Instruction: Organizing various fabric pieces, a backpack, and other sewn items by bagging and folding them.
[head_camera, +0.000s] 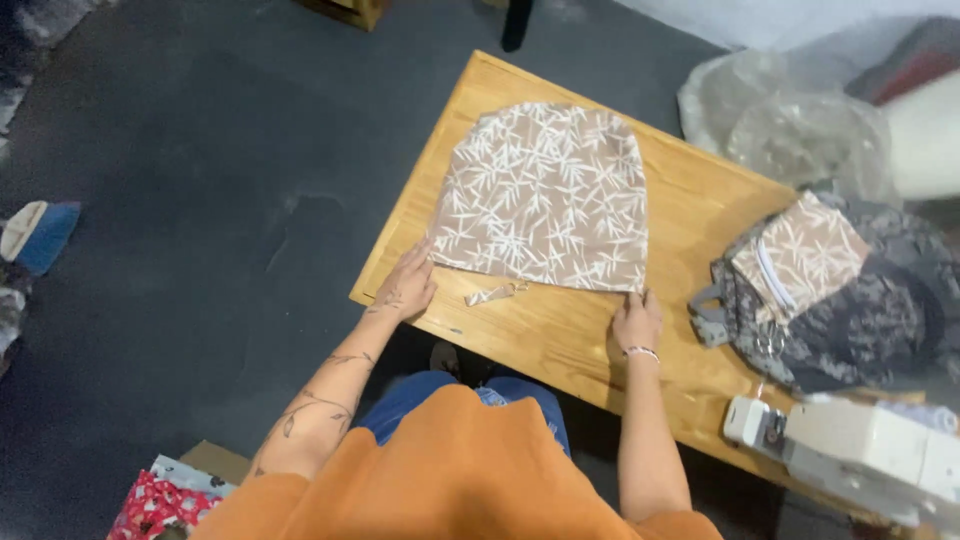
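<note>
Pinning the tan leaf-print fabric piece (545, 195) at the table's (700, 200) near edge, I judge it light and limp, left hand (405, 285) and right hand (637, 320) flat-fingered on its lower corners, the best holds.

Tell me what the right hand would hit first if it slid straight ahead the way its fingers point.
The right hand already touches the patterned fabric piece at its near corner; going on, it would likely ride over that fabric.
</note>
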